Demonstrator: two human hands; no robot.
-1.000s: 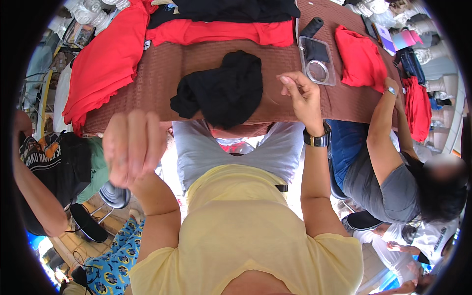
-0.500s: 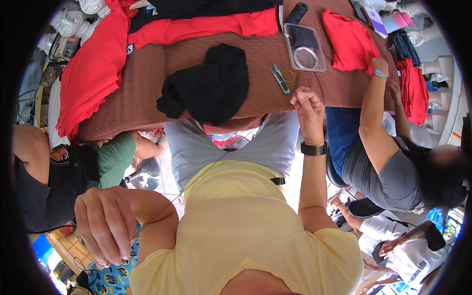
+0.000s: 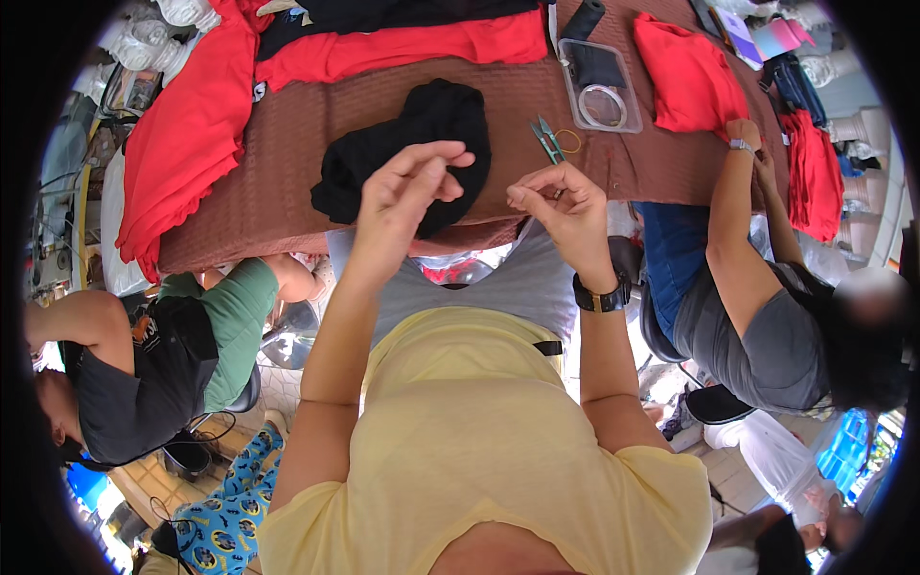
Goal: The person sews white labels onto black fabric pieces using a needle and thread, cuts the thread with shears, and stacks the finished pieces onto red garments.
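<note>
Both my hands are raised in front of me over the near edge of the table. My left hand [image 3: 398,201] has its fingers curled toward the thumb, in front of a crumpled black cloth [image 3: 446,110]. To its right, my right hand [image 3: 570,211], with a dark watch on the wrist, pinches thumb and forefinger together. Anything between the fingers of either hand is too small to make out. Just beyond the right hand lie green-handled thread snips [image 3: 546,139], partly hidden by it, beside a thin yellow loop [image 3: 570,142].
A brown cloth covers the table [image 3: 278,172]. Red garments [image 3: 182,144] lie at the left and far side. A clear plastic box [image 3: 599,86] holds a white ring and something dark. One person at the right touches a red garment [image 3: 685,77]; another sits at the left.
My left hand has swung from low at the left up to the table edge, near my right hand. The thin dark thread that trailed from it no longer shows. My right hand has moved slightly left.
</note>
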